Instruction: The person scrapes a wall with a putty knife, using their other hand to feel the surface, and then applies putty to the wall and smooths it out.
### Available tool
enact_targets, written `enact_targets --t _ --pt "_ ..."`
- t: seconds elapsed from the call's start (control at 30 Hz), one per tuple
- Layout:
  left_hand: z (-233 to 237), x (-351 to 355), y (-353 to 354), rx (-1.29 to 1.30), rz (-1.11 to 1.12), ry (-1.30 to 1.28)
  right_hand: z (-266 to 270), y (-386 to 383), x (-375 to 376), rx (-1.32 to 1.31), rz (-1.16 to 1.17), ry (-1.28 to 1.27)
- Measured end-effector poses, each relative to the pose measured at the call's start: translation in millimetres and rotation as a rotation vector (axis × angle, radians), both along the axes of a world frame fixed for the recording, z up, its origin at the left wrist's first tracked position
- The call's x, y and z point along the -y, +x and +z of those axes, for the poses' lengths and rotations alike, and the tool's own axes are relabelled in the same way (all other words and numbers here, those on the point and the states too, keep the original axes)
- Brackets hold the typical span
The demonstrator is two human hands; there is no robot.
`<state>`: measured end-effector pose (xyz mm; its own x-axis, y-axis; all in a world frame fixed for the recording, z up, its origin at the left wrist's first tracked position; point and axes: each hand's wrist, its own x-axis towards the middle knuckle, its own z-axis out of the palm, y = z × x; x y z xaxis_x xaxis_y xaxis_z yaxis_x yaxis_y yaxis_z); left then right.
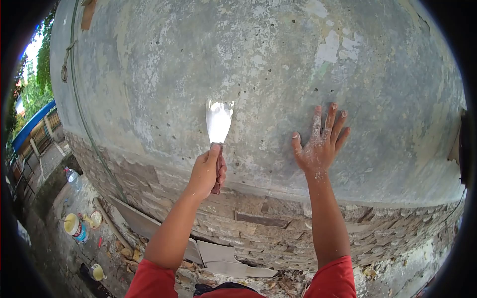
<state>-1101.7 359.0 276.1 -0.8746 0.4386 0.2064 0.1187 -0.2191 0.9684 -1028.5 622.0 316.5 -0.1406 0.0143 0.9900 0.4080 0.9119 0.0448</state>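
My left hand is wrapped round the dark reddish handle of a putty knife, thumb along its front. The wide metal blade points up, shining brightly, with its edge right at the wall. Spread flat against the grey wall is my right hand, dusted with white powder, its fingers apart and nothing in them. Around both hands the wall surface is patchy, with worn paint, pale flakes and small dark pits.
Rough stone cladding runs along the wall's base. At lower left stand a paint bucket, a clear plastic bottle and a small yellowish container. A green hose hangs down the wall's left side. Broken boards lie below.
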Motion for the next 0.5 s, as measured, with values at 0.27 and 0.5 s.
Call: enact_targets --t 0.27,0.5 --pt "-31 5 7 0.153 -0.061 -0.023 2 -2 0 -0.022 0.015 0.0" --pt "-35 10 1 0.123 -0.105 -0.059 1 -5 0 -0.049 0.031 0.012"
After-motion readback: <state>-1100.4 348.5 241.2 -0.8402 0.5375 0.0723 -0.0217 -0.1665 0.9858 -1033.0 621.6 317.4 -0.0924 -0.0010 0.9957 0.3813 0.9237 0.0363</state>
